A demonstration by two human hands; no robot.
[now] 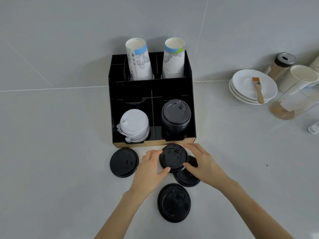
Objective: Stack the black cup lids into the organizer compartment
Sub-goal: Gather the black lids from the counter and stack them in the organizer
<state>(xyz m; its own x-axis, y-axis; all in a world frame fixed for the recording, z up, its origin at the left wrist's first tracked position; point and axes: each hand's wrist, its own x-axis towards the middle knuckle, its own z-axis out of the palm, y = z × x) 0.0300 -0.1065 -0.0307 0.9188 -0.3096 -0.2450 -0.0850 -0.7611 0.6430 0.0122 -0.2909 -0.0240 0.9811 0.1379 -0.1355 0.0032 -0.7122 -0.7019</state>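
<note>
We've got both hands, left [151,165] and right [201,163], pinching a black lid [173,157] by its rim just before the organizer [188,80], probably so it drops squarely onto the black stack [176,116]; three lie loose on the worktop [60,161].

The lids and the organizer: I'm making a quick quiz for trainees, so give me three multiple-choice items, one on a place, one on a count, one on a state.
1. Where is the stack of black lids in the organizer?
A. front right compartment
B. front left compartment
C. back row

2. How many black lids lie loose on the counter, untouched by the hands?
A. one
B. three
C. six

3. What are the left hand and right hand doing?
A. resting flat
B. gripping one lid together
C. holding a cup

Answers: 1 A, white lids fill the front left; 2 B, left, lower and partly covered ones; 3 B, fingers of both hands pinch its rim.
</note>
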